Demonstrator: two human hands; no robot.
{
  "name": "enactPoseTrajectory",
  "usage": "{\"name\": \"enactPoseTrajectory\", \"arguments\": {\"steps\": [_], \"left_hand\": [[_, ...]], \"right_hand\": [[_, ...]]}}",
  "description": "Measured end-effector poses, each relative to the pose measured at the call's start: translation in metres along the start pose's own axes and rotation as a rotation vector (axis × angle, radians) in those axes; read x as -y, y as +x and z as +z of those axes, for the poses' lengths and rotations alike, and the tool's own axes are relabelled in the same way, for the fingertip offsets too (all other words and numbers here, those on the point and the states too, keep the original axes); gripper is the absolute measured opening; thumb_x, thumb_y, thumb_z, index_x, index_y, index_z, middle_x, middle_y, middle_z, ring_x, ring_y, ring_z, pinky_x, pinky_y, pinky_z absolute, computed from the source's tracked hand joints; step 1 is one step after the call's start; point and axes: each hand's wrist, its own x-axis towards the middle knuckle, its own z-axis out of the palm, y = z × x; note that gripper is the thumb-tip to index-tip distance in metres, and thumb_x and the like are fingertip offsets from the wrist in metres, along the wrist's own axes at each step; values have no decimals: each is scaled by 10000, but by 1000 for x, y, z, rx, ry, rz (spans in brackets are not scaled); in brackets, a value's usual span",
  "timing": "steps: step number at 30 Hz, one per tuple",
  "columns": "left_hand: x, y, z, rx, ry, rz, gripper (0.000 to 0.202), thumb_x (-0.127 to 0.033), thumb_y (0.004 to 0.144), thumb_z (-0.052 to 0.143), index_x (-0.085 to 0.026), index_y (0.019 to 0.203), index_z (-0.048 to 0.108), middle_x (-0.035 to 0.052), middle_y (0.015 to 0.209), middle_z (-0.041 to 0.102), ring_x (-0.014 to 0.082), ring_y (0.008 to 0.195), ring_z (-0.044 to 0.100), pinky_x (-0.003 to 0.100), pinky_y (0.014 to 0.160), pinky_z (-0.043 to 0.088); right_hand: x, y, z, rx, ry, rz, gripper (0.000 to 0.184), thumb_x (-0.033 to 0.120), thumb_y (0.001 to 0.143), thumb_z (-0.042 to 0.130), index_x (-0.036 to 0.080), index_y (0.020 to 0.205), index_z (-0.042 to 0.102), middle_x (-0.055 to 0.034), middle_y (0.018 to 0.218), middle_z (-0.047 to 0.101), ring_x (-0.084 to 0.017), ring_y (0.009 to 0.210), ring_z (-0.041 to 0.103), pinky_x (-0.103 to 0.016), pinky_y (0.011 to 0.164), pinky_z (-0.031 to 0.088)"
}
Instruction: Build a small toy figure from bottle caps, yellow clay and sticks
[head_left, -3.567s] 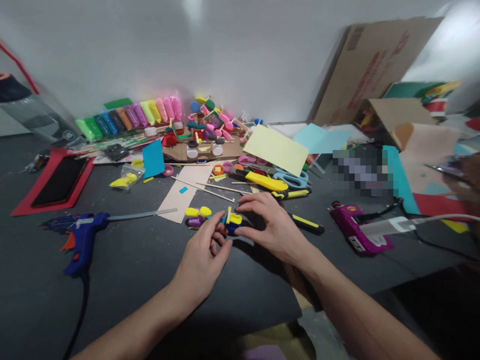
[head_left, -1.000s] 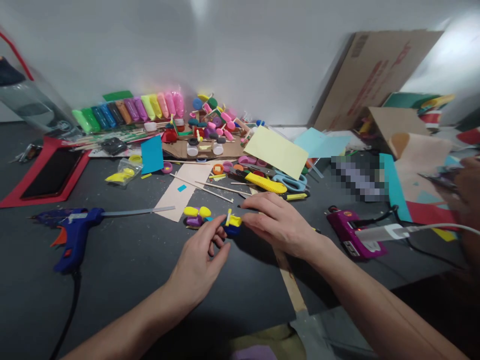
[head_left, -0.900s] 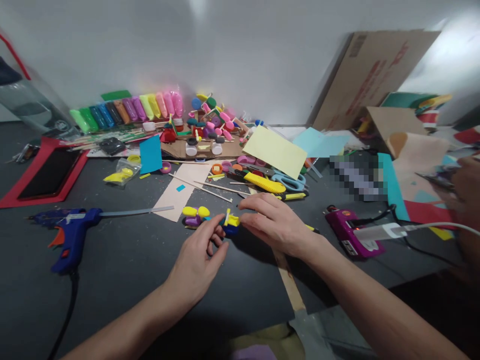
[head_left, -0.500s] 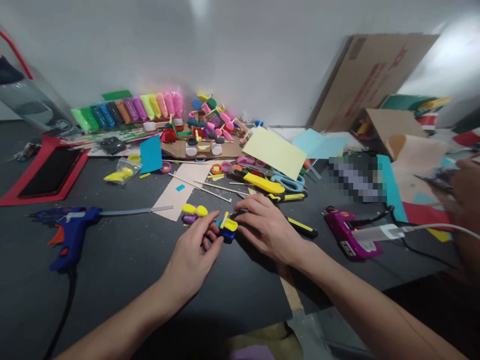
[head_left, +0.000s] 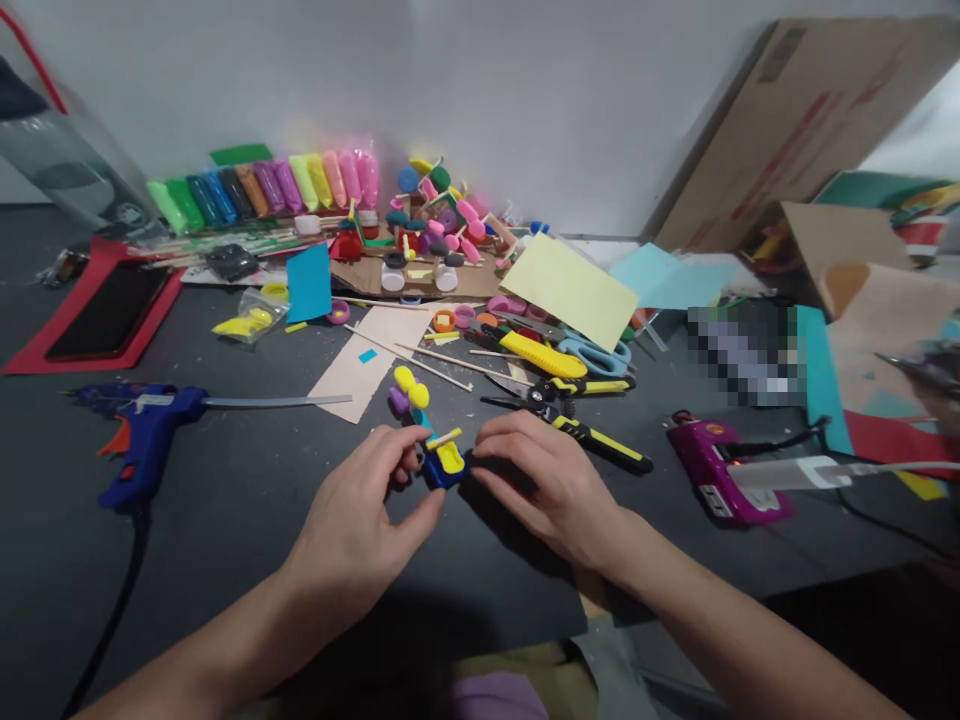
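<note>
Between my hands on the dark tabletop lies a small clay model. It has a blue base (head_left: 444,478) with a yellow hollow piece (head_left: 451,460) on it and a short yellow stick (head_left: 444,438) across. A light-blue strip leads from the base to a cluster of yellow and purple clay lobes (head_left: 409,390). My left hand (head_left: 360,500) curves around its left side, thumb and index finger apart, the index tip close to the stick and the thumb close to the base. My right hand (head_left: 547,490) has its fingers extended, tips at the base's right edge; firm contact cannot be made out.
Cutting pliers (head_left: 600,440), a yellow cutter (head_left: 544,353) and scissors (head_left: 596,357) lie beyond my right hand. A blue glue gun (head_left: 150,430) is at left, a purple power strip (head_left: 705,470) at right. Clay packs (head_left: 262,190) and several clay figures stand along the wall.
The model has turned clockwise, its clay lobes swinging up and away from my left hand. My hands have shifted slightly around it, with the left fingers spread a little wider.
</note>
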Motion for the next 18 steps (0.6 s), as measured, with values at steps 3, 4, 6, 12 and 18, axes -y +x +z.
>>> {"name": "enactPoseTrajectory", "arguments": {"steps": [3,4,6,12,18], "left_hand": [[-3,-2,11,-34,90,-24,398,-259,806,672,-209,1186,566,10,900,606,182,800,599,317,719,497],[-5,-1,15,-53,114,-31,407,-262,798,680,-209,1185,564,11,902,607,186,803,604,317,714,492],[-7,1,22,-93,153,-39,398,-260,792,684,-211,1170,568,15,909,613,192,812,610,315,708,481],[-5,7,27,-121,222,25,312,-197,832,607,-221,1140,568,23,942,645,206,861,620,324,752,467],[-3,9,20,-41,220,70,238,-216,885,570,-231,1123,558,28,959,648,230,865,611,353,736,448]], "right_hand": [[-5,5,-3,8,-9,-103,112,208,945,619,209,1058,619,-98,1058,676,-206,924,632,-362,790,548],[-7,7,-4,15,-23,-148,107,202,940,625,212,1046,625,-92,1057,676,-206,926,627,-363,795,545],[-10,12,-5,25,-57,-243,97,177,931,626,202,1025,636,-97,1064,673,-213,959,619,-369,829,542],[-15,28,-5,34,-86,-339,107,166,970,556,206,931,648,-79,1045,692,-201,983,619,-363,851,548],[-16,33,-5,44,-66,-355,51,167,936,625,156,905,664,-87,1037,686,-199,1012,629,-347,913,539]]}}
